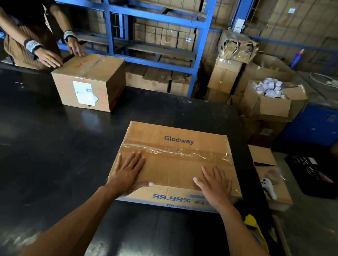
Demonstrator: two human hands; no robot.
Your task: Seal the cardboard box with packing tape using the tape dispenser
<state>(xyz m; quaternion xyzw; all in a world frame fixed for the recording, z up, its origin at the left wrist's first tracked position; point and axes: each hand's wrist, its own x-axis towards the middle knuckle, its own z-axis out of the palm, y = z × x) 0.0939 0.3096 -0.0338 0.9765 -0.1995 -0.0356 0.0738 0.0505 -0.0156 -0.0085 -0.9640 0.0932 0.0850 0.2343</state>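
On the far left of the black table (35,132), another person presses two hands on a smaller box (88,81); this one is not part of the task. In the middle, near the right edge of the table, lies the cardboard box (175,141) to be sealed, with the word "Glodway" on its far flap. A strip of clear packing tape (178,151) already runs from left to right across the seam, and it looks wrinkled in some places.

The left hand (128,171) rests flat on the near flap, fingers spread and thumb hooked over the near edge; it pinches nothing. The right hand (214,184) lies flat in the same way, fingers spread, also empty. Both hands are just on the near side of the tape.

Further right, off the table, the tape dispenser (269,185) lies on a lower carton (266,159), well apart from both hands.

The step in hand seems to be the pressing down of the flaps and the smoothing of the tape. To do it well, I would keep the flaps level so the seam stays closed, then slide the palms along the strip from the middle outward, so that the wrinkles are pushed flat and both ends stick down over the sides. If the ends are loose, a second strip from the dispenser may be needed.
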